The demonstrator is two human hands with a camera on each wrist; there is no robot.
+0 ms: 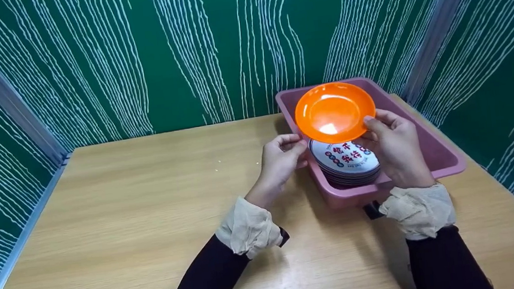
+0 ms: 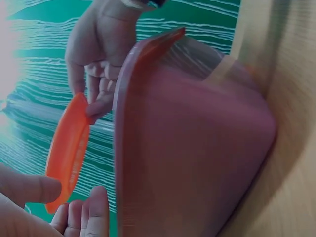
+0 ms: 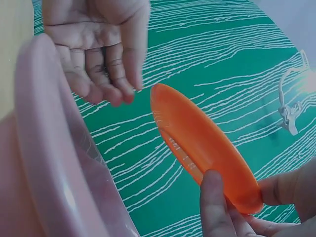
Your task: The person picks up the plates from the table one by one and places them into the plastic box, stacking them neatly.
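Thumb and fingers of the right hand pinch a shiny orange plate by its right edge, holding it tilted above a pink plastic bin. Close by the plate's left edge is the left hand, its fingers loosely bent. In the right wrist view a small gap separates those left fingers from the orange plate. Below, inside the bin, sits a stack of white plates with red and blue printing on top. The orange plate overlaps the back of the stack in the head view.
The bin stands at the right rear of a wooden table. Green panels with white wavy lines rise behind and at both sides, framed by metal posts. A few tiny white specks lie on the tabletop.
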